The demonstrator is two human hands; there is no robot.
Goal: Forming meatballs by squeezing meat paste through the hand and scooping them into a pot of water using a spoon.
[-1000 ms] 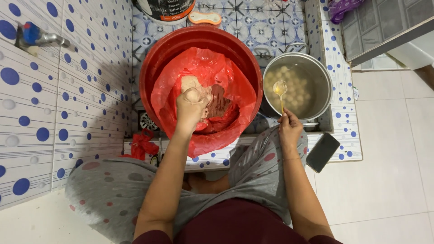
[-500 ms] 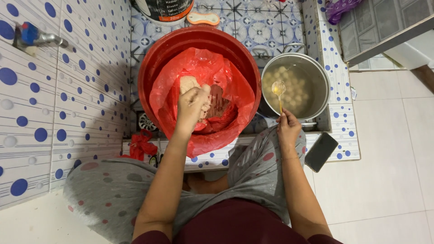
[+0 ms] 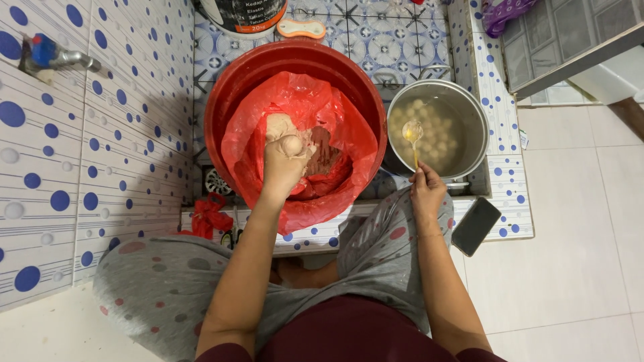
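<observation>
Since the picture half a second ago, the left hand (image 3: 285,164) has squeezed a small round ball of pale paste (image 3: 292,145) up out of the top of its fist, where before only a lump of paste showed against the fingers. The long-handled metal spoon (image 3: 412,137) has shifted only slightly; its bowl sits at the near left rim of the pot, much as it did then.

A round red plastic tub (image 3: 231,100) stands on the patterned tile floor, lined with a crumpled red plastic bag (image 3: 335,174) that holds the brownish-pink mass of paste (image 3: 322,151). Just beside it on the right is a round steel pot (image 3: 469,110) of cloudy water with many pale balls floating in it. A dark flat phone (image 3: 475,226) lies on the dotted tile ledge near the right knee. Behind the tub stand a white bucket (image 3: 245,17) and an orange-edged scrub brush (image 3: 301,28). A metal tap (image 3: 57,59) juts from the blue-dotted wall on the left, and a scrap of red plastic (image 3: 209,216) lies at the ledge's left end.

The left hand is clenched around paste over the middle of the bag, the ball resting on top of the fist. The right hand (image 3: 427,194) pinches the spoon's handle end, reaching over the pot's near rim.
</observation>
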